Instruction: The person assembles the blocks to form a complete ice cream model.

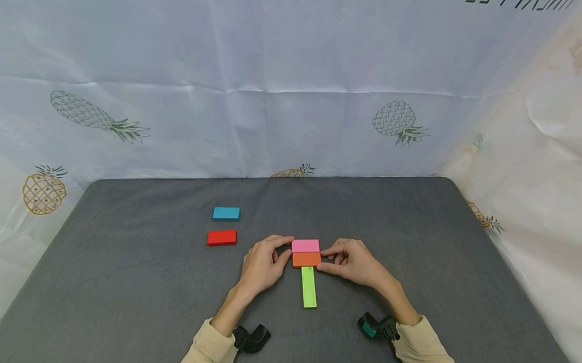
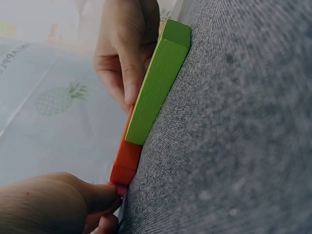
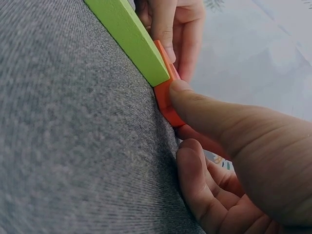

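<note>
In the head view a pink block [image 1: 305,246] lies against the far long side of an orange block [image 1: 306,259]. A lime green block [image 1: 308,287] runs lengthwise toward me from the orange block's near side, touching it. My left hand [image 1: 265,263] pinches the left end of the pink block with thumb and index finger. At the orange block's right end, my right hand [image 1: 352,261] has its thumb on the near corner and index finger at the far one. The right wrist view shows that thumb pressed on the orange block [image 3: 167,105]; the pink block is mostly hidden there.
A blue block [image 1: 226,213] and a red block [image 1: 222,237] lie apart, farther left on the grey table [image 1: 145,296]. A white pineapple-print cloth [image 1: 289,133] hangs behind the table's far edge. Black wrist mounts [image 1: 251,339] sit at both sleeves.
</note>
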Demonstrator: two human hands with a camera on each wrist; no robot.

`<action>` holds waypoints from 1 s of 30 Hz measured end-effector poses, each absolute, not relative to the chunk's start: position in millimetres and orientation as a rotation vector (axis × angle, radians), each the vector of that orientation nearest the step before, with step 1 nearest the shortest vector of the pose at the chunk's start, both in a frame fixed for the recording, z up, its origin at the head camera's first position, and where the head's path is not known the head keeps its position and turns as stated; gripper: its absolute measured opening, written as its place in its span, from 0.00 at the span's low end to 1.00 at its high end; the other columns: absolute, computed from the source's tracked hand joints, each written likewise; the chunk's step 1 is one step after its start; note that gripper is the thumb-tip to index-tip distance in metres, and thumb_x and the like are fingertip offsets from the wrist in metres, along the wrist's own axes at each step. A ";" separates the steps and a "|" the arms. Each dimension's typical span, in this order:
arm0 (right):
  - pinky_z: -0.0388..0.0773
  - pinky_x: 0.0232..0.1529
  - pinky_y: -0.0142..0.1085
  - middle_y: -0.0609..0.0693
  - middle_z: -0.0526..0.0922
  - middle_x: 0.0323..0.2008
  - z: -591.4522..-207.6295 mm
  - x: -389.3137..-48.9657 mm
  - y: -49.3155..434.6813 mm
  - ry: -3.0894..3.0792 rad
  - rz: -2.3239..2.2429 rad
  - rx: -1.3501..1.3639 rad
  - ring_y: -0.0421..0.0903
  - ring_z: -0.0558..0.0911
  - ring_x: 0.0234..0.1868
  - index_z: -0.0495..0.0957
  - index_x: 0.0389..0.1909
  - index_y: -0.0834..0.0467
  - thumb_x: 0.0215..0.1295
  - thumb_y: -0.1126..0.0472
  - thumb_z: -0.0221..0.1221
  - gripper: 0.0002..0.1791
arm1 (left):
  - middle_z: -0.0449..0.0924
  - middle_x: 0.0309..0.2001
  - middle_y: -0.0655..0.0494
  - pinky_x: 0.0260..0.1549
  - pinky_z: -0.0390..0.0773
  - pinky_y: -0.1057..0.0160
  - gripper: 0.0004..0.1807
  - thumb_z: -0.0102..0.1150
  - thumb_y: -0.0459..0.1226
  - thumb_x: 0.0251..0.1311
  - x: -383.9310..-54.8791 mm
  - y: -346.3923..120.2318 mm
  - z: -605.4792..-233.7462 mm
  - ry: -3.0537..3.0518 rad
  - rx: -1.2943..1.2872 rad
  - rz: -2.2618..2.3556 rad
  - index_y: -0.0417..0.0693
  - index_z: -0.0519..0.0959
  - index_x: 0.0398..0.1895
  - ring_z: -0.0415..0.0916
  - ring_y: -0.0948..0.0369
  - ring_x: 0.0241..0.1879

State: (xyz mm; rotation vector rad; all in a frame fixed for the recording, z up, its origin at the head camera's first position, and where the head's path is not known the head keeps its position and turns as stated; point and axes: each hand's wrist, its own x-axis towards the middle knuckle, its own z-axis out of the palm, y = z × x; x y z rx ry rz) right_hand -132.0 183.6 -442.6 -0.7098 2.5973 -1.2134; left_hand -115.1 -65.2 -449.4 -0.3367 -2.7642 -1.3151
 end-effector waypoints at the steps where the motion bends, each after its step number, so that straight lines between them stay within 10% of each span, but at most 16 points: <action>1: 0.77 0.26 0.28 0.53 0.84 0.33 -442.6 -132.1 183.7 2.596 -1.216 -0.706 0.31 0.75 0.24 0.88 0.46 0.64 0.60 0.57 0.73 0.17 | 0.86 0.45 0.55 0.15 0.59 0.70 0.16 0.67 0.35 0.64 -115.1 -65.0 -449.5 -2.765 -0.335 -1.313 0.49 0.86 0.55 0.62 0.71 0.18; 30: 0.77 0.27 0.28 0.50 0.82 0.30 -442.9 -132.4 183.8 2.612 -1.188 -0.700 0.31 0.75 0.26 0.89 0.44 0.62 0.59 0.56 0.74 0.17 | 0.84 0.40 0.56 0.14 0.58 0.69 0.16 0.67 0.36 0.65 -115.3 -66.7 -447.7 -2.779 -0.352 -1.330 0.49 0.86 0.56 0.63 0.70 0.18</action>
